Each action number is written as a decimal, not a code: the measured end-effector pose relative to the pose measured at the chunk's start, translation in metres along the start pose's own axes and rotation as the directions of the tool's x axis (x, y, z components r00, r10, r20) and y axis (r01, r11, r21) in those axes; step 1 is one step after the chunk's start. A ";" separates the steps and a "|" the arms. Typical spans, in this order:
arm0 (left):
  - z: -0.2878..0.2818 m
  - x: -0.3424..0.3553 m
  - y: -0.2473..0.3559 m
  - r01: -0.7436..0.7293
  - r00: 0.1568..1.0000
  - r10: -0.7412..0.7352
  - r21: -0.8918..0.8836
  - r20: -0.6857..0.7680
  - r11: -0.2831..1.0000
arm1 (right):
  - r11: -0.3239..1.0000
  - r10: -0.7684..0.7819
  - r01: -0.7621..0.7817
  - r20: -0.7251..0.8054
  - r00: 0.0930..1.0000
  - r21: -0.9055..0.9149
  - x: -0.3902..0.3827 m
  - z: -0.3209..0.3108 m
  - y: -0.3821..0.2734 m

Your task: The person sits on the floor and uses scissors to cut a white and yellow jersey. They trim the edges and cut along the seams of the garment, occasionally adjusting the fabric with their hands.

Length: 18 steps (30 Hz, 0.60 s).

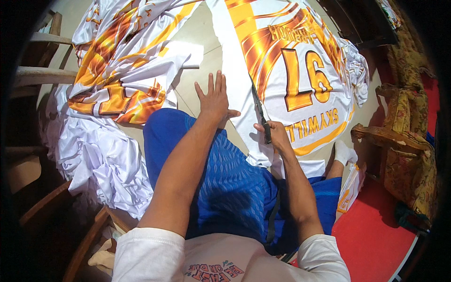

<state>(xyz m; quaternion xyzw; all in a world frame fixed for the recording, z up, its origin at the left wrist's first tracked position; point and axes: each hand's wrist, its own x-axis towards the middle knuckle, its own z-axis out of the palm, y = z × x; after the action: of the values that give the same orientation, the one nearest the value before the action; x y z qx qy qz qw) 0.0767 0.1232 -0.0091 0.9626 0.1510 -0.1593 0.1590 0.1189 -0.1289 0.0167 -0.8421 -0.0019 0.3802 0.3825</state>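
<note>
My right hand [278,135] grips the dark handles of a pair of scissors [258,104], whose blades point away from me. The blades lie along the line between a white cloth strip [230,61] and a printed jersey panel [268,89], white with orange and gold patterns and large figures. Spread flat, my left hand [214,101] holds nothing; its thumb reaches over the strip's left edge and its fingers extend over the floor tiles. I cannot tell whether it presses on the cloth. The strip's near end bunches beside my right hand.
More printed fabric [122,61] lies at the far left, above a heap of white cloth [103,155]. Wooden chair parts [47,75] line the left side. A carved, upholstered sofa [406,155] and a red carpet [376,225] are at the right. My blue-clothed legs [225,174] border the work.
</note>
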 end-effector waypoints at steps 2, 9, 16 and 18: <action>0.001 0.000 0.001 -0.008 1.000 0.008 -0.006 -0.014 1.000 | 1.000 0.008 -0.008 0.052 0.999 0.010 0.003 -0.006 0.003; 0.004 0.000 -0.002 -0.009 1.000 0.009 -0.009 -0.028 1.000 | 0.998 0.038 -0.047 0.173 0.984 0.047 0.015 -0.010 -0.026; 0.006 0.002 -0.003 -0.024 0.998 0.023 -0.008 -0.062 1.000 | 0.993 0.025 -0.036 0.102 0.994 0.112 0.022 -0.004 -0.033; 0.003 0.001 -0.002 -0.010 1.000 0.010 -0.007 -0.024 1.000 | 0.993 0.036 -0.044 0.070 0.997 0.111 0.022 0.000 -0.036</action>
<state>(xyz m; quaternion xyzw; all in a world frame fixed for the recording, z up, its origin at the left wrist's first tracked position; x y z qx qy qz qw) 0.0762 0.1237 -0.0128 0.9646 0.1485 -0.1463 0.1614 0.1449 -0.0969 0.0265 -0.8058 0.0234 0.4154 0.4213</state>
